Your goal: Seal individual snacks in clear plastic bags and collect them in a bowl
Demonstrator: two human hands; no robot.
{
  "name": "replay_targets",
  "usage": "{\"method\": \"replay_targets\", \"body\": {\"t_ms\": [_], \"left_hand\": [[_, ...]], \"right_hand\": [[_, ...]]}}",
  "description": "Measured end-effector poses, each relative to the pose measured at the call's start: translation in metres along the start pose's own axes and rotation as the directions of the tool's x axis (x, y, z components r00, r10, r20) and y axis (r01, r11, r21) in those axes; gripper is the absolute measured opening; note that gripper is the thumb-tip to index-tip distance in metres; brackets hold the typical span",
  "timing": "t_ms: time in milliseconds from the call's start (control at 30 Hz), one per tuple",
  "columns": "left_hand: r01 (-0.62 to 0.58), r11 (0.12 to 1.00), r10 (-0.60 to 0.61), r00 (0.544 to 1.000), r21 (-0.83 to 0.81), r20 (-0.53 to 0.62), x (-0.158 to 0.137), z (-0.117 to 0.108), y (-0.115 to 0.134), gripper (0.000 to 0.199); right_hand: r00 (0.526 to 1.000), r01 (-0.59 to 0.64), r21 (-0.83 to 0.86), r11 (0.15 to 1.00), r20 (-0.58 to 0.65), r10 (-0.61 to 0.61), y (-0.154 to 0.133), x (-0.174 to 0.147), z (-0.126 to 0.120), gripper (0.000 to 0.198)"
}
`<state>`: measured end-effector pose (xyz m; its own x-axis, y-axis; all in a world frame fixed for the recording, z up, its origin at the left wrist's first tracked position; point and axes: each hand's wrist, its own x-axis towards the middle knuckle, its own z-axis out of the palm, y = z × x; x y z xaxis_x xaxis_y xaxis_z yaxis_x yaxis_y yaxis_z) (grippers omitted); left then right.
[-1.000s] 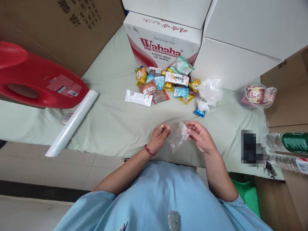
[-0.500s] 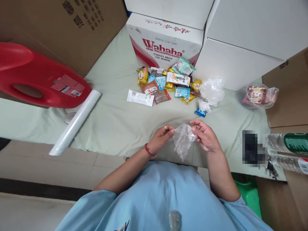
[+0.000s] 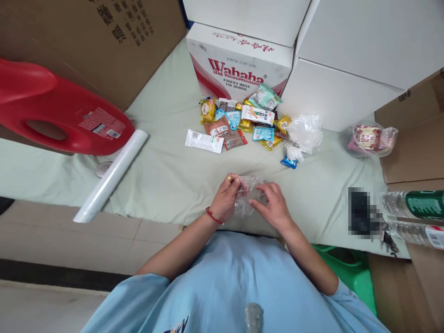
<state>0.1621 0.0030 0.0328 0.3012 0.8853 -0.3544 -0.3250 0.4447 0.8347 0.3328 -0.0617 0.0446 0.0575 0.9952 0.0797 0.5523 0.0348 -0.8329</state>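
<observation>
1. Pale cloth (image 3: pixel 166 178) spread below.
2. Left hand (image 3: pixel 225 199) pinched clear bag (image 3: pixel 245 204), which hung between both hands.
3. Right hand (image 3: pixel 276 209) stood half-open at bag's right edge; contact unclear.
4. Bag's mouth was hard to make out.

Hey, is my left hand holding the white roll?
No, your left hand pinches a clear plastic bag, while the white roll lies apart from it, near the red jug.

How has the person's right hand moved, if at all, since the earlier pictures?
Yes: the right hand has shifted leftward in view, judged against the small blue packet.
</observation>
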Motion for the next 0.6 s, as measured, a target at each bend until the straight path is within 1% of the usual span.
{"method": "replay_targets", "body": {"t_ms": [67, 100, 133, 167, 200, 233, 267, 300, 333, 367, 400, 467, 500, 533, 567, 600], "left_hand": [[-0.063, 0.994, 0.071, 0.992, 0.084, -0.102, 0.001, -0.002, -0.001, 0.040], [-0.089, 0.984, 0.112, 0.982, 0.153, -0.150, 0.001, -0.005, -0.001, 0.038], [-0.113, 0.964, 0.159, 0.970, 0.242, -0.183, 0.001, -0.009, -0.001, 0.035], [-0.134, 0.929, 0.210, 0.959, 0.345, -0.193, 0.001, -0.014, 0.001, 0.032], [-0.159, 0.878, 0.262, 0.949, 0.451, -0.175, 0.001, -0.020, 0.003, 0.029], [-0.192, 0.812, 0.310, 0.942, 0.552, -0.128, 0.000, -0.026, 0.006, 0.027], [-0.231, 0.735, 0.345, 0.937, 0.637, -0.059, 0.000, -0.032, 0.009, 0.025], [-0.272, 0.660, 0.361, 0.932, 0.700, 0.022, -0.001, -0.037, 0.013, 0.025], [-0.309, 0.599, 0.358, 0.928, 0.738, 0.098, -0.001, -0.043, 0.016, 0.027], [-0.336, 0.557, 0.334, 0.928, 0.759, 0.166, 0.000, -0.047, 0.019, 0.029], [-0.353, 0.530, 0.292, 0.929, 0.771, 0.225, 0.000, -0.051, 0.022, 0.031], [-0.371, 0.486, 0.164, 0.928, 0.791, 0.334, 0.000, -0.058, 0.025, 0.039], [-0.383, 0.451, 0.091, 0.918, 0.806, 0.385, 0.001, -0.060, 0.026, 0.042], [-0.396, 0.404, 0.029, 0.907, 0.824, 0.421, 0.000, -0.062, 0.027, 0.040], [-0.403, 0.350, -0.006, 0.902, 0.845, 0.432, 0.000, -0.063, 0.028, 0.032], [-0.396, 0.303, 0.003, 0.910, 0.867, 0.415, 0.000, -0.065, 0.029, 0.023]], "right_hand": [[1.000, 0.020, -0.037, 0.999, 0.000, -0.020, 0.000, 0.000, 0.017, 0.015], [1.000, 0.019, -0.036, 0.999, -0.015, -0.019, 0.001, 0.001, 0.021, 0.015], [1.000, 0.008, -0.015, 1.000, -0.030, -0.009, 0.001, 0.002, 0.023, 0.016], [0.999, -0.015, 0.037, 0.999, -0.040, 0.016, 0.002, 0.004, 0.021, 0.017], [0.998, -0.054, 0.127, 0.990, -0.034, 0.059, 0.001, 0.006, 0.018, 0.018], [0.993, -0.114, 0.247, 0.962, -0.007, 0.119, 0.001, 0.009, 0.012, 0.021], [0.981, -0.192, 0.377, 0.906, 0.043, 0.190, 0.000, 0.012, 0.006, 0.025], [0.959, -0.280, 0.492, 0.824, 0.111, 0.260, -0.002, 0.015, -0.001, 0.030], [0.928, -0.368, 0.580, 0.727, 0.185, 0.322, -0.004, 0.019, -0.009, 0.035], [0.893, -0.445, 0.635, 0.632, 0.256, 0.371, -0.006, 0.022, -0.016, 0.039], [0.858, -0.505, 0.666, 0.549, 0.317, 0.405, -0.008, 0.024, -0.022, 0.042], [0.803, -0.582, 0.694, 0.424, 0.409, 0.433, -0.012, 0.028, -0.032, 0.045], [0.785, -0.605, 0.700, 0.378, 0.445, 0.432, -0.013, 0.029, -0.035, 0.046], [0.773, -0.621, 0.702, 0.349, 0.474, 0.422, -0.013, 0.029, -0.038, 0.046], [0.768, -0.629, 0.698, 0.341, 0.491, 0.411, -0.013, 0.028, -0.040, 0.045], [0.771, -0.630, 0.688, 0.361, 0.495, 0.400, -0.011, 0.028, -0.041, 0.043]]}}
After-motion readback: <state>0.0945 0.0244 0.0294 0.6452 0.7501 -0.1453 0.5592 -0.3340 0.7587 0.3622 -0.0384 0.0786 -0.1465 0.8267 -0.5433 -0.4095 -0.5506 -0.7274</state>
